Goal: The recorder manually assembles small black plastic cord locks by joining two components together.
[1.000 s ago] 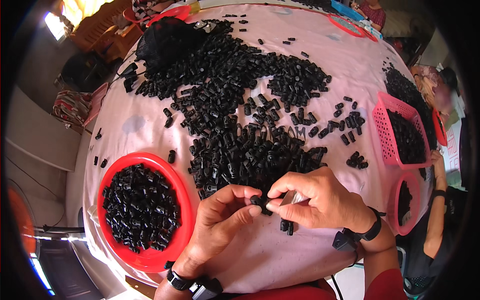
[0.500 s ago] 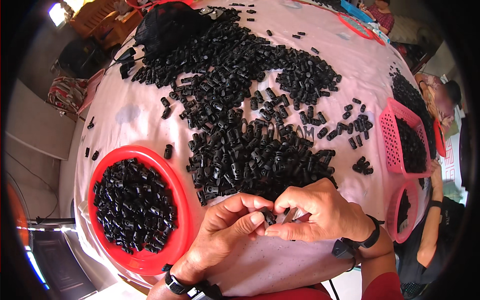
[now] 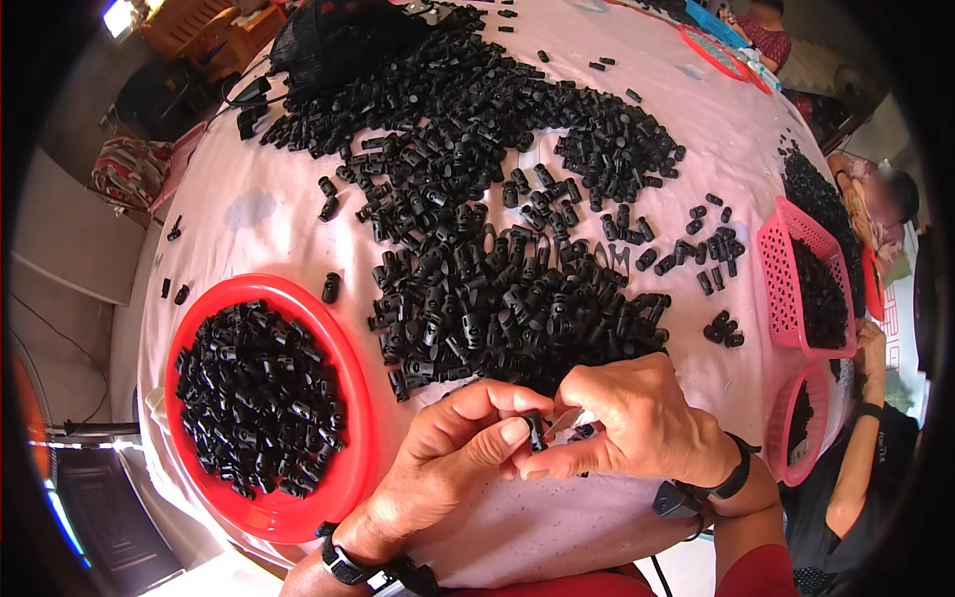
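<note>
The left hand [image 3: 458,448] has its grip pressed together, thumb and forefinger pinching a small black part [image 3: 536,430] just above the front of the bench [image 3: 567,527], on the near side of a loose heap [image 3: 497,308] of similar black parts. The right hand [image 3: 642,423] has its grip closed on a thin flat tool [image 3: 566,422], angled in toward that part; whether its tip touches the part or stops just short, I cannot tell. The step in hand looks like close handwork on this single part, probably trimming or prying at it, and it seems unfinished, as both hands are drawn together over it. The next move, I judge, calls for a firm left pinch and a short, controlled stroke with the right, keeping the left thumb out of the tool's path. To the left, a red basin [image 3: 284,521] full of black parts stands apart from the heap, perhaps for finished ones
</note>
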Tool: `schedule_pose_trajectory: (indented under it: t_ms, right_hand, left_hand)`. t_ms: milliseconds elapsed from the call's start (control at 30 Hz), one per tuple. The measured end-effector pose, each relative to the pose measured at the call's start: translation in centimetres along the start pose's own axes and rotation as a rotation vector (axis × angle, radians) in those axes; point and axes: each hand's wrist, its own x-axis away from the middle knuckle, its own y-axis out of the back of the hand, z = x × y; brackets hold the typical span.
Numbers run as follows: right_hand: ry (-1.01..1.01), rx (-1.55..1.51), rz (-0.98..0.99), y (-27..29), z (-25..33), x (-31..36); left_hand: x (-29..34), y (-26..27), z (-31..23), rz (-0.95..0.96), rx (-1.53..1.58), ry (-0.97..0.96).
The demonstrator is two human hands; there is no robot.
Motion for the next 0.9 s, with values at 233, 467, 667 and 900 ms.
schedule_pose_trajectory:
  t_ms: [233, 467, 667, 900]
  right_hand:
    - [0.003, 0.053, 0.004, -0.11, 0.02, 0.0]
    - [-0.007, 0.086, 0.018, -0.21, 0.07, -0.03]
    - [0.051, 0.196, -0.061, -0.76, -0.27, 0.32]
    - [0.084, 0.286, -0.082, -0.8, -0.39, 0.45]
  left_hand:
    - [-0.07, -0.08, 0.34, -0.024, -0.033, 0.001]
    - [-0.15, -0.13, 0.79, -0.024, 0.007, -0.028]
    - [-0.14, -0.15, 0.64, -0.036, -0.028, -0.01]
    - [-0.16, -0.04, 0.77, -0.042, -0.064, -0.008]
